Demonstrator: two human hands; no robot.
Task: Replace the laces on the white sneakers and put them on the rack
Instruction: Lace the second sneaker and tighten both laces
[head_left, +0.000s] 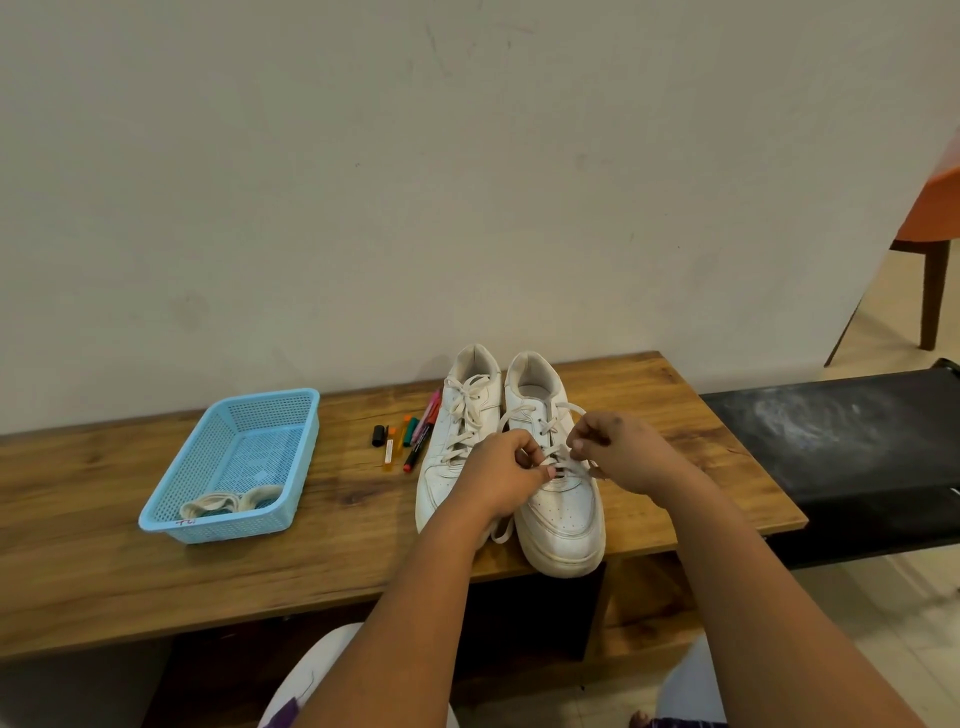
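Two white sneakers stand side by side on the wooden table (156, 582), toes toward me. The left sneaker (457, 441) is laced. Over the right sneaker (563, 514) both hands work at the lower eyelets. My left hand (501, 475) pinches the white lace (558, 460) near the toe end of the lacing. My right hand (621, 449) pinches the same lace from the right side. A loose lace loop arcs behind my hands, and a lace end hangs near my left wrist. Rolled cream laces (228, 505) lie in the blue basket (306, 457).
Several markers and a black cap (408, 441) lie between the basket and the sneakers. A black bench surface (841, 447) adjoins the table on the right. An orange chair (930, 228) stands at the far right. A plain wall rises behind the table.
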